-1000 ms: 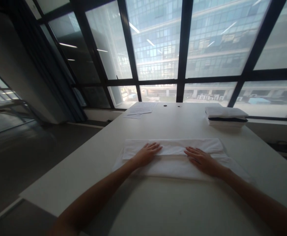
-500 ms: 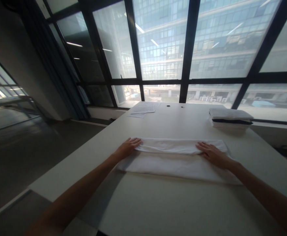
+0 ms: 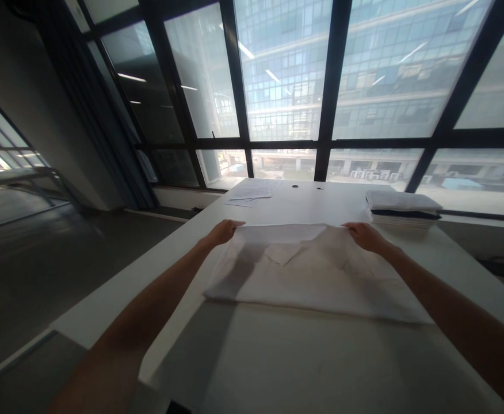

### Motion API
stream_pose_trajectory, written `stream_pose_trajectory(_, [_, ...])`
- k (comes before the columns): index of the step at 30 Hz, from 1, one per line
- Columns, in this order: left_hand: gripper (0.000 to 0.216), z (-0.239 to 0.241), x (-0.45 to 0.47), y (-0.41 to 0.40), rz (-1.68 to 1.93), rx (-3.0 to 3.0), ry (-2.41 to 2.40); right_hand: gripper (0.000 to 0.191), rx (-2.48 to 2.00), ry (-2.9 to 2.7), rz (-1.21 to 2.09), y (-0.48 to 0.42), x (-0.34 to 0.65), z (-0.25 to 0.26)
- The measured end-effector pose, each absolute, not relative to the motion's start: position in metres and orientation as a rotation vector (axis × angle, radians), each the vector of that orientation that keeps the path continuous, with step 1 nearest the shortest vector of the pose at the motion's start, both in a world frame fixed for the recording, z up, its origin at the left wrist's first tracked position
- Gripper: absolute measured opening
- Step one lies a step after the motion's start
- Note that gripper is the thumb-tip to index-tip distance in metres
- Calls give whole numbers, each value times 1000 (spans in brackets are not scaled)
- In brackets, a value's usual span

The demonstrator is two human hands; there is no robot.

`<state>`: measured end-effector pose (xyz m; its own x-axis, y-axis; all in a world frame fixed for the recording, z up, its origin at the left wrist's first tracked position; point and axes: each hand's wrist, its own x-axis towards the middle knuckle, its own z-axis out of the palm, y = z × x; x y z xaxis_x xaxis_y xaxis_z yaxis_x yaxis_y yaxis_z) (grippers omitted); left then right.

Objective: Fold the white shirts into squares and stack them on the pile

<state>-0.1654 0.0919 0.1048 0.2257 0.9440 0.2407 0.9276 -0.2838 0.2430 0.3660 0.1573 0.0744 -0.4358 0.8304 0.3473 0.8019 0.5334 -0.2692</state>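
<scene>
A folded white cloth (image 3: 312, 282) lies across the white table in front of me, its near edge flat on the top. Its far edge is raised and stretched between my two hands. At the far left corner, my left hand (image 3: 225, 231) pinches the cloth between thumb and fingers. My right hand (image 3: 364, 236) is closed on the far edge toward the right corner. Between them, a V-shaped crease or flap shows on the cloth's surface. My forearms reach in from both lower corners, and the right one covers part of the cloth's right side.
A stack of folded white cloths (image 3: 403, 204) with a dark layer in it sits at the table's back right. Papers (image 3: 249, 192) lie at the back left. The table (image 3: 312, 362) stands against large windows, with grey floor (image 3: 118, 247) to its left.
Both hands, which lay flat on the cloth's folded far strip, now grip its far edge. That edge has been lifted and moved away from me, opening the strip out.
</scene>
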Motion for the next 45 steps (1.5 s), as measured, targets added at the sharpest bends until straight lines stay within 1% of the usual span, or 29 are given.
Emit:
stream_pose_trajectory(3, [45,115,-162,114,522,2390,1844,42,-1312,-2347,109,177,357,87])
stream_pose_trajectory(6, [47,111,-162,118,552,2401,1801,42,-1289,-2354,124,177,356,84])
stream_pose_trajectory(10, [50,94,-172,96,600,2472,1682,44,-1166,-2382,182,148,367,68])
stream_pose_trajectory(14, [51,73,-186,56,581,2577,1556,44,-1051,-2427,143,110,386,46])
stream_pose_trajectory(18, [53,50,-192,24,418,2635,1567,47,-1040,-2524,94,87,395,24])
stream_pose_trajectory(21, [59,38,-191,13,272,2662,1591,51,-1052,-2570,95,79,394,14])
stream_pose_trajectory(25, [67,38,-194,5,44,2636,1650,52,-1044,-2590,125,75,395,11])
stream_pose_trajectory(27, [68,46,-190,3,-111,2577,1722,51,-1026,-2610,168,77,396,13])
stream_pose_trajectory(30, [66,61,-156,4,-164,2562,1628,47,-1065,-2514,208,89,383,17])
stream_pose_trajectory(31, [66,65,-134,7,-101,2599,1533,47,-1092,-2450,202,95,372,18])
stream_pose_trajectory(33, [58,70,-78,17,86,2682,1379,49,-1149,-2348,176,108,341,18])
stream_pose_trajectory(35, [51,66,-17,33,254,2699,1366,52,-1211,-2361,179,117,301,14])
stream_pose_trajectory(38, [53,47,53,54,339,2695,1393,57,-1408,-2436,259,117,252,3])
stream_pose_trajectory(41, [59,22,74,65,281,2704,1437,60,-1464,-2509,284,114,242,-7])
stream_pose_trajectory(45, [66,5,62,67,239,2744,1425,66,-1512,-2557,274,122,293,-7])
